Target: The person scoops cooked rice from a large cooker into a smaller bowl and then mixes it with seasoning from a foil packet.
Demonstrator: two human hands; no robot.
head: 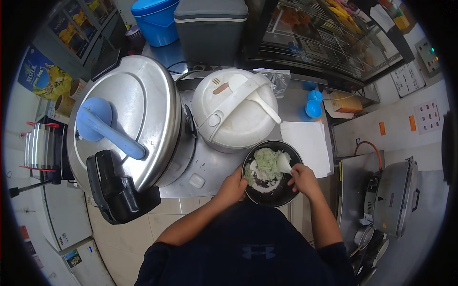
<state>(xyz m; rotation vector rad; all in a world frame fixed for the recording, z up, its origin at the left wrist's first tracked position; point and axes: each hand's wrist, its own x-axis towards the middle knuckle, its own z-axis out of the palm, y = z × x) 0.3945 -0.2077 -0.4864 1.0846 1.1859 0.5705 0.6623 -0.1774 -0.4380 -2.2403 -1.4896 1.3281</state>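
A dark round pot (295, 147) is tilted at the front edge of the steel counter, close against my body. My left hand (232, 186) grips its left rim. In my right hand (304, 181) is a white scoop or paddle (283, 164), its head down in the pot among pale green, rice-like food (265, 159). Whitish grains (265, 188) spread over the pot's lower inside wall, where dark patches of the bottom show through. Just beyond the pot stands a white lidded rice container (236, 125) with a white paddle (266, 107) lying under its carrying handle.
On the left is a large steel rice cooker (136, 68), a blue paddle (114, 132) on its lid. White paper sheets (307, 146) lie right of the pot, blue cups (313, 108) behind them. A glass display warmer (322, 46) and a blue bucket (155, 26) stand at the back.
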